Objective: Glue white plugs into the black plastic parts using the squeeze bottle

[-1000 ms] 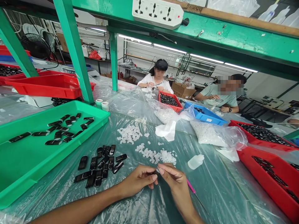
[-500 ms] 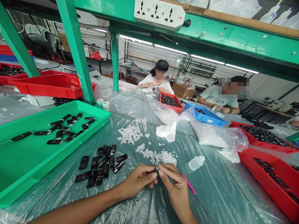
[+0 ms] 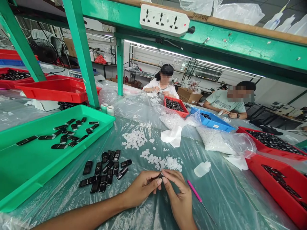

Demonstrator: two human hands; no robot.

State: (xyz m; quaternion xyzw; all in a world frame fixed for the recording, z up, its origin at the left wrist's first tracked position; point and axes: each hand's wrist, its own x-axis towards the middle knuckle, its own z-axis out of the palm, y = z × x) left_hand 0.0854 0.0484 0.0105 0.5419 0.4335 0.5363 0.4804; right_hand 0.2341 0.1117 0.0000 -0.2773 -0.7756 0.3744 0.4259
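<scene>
My left hand (image 3: 143, 189) is closed around a small black plastic part (image 3: 160, 175), mostly covered by the fingers. At its upper end, the thumb and fingertips of my right hand (image 3: 177, 188) pinch together against it; whether a small piece sits between them is hidden. Just beyond the hands lie small white pieces (image 3: 174, 163) in loose heaps. A pile of glossy black parts (image 3: 103, 174) rests left of my left hand. To the right of my right hand is a pink-handled tool (image 3: 194, 191) with a thin metal shaft, and a white squeeze bottle (image 3: 202, 168) lies on its side.
A green tray (image 3: 35, 179) with several black parts stands at left. Red trays (image 3: 271, 188) line the right side, near a bag of white pieces (image 3: 213, 140). A green shelf beam (image 3: 216, 35) crosses overhead. Two people (image 3: 164, 83) work across the table.
The view has shifted slightly. Both hands stay together at the black part, with the right fingertips moving a little against its end.
</scene>
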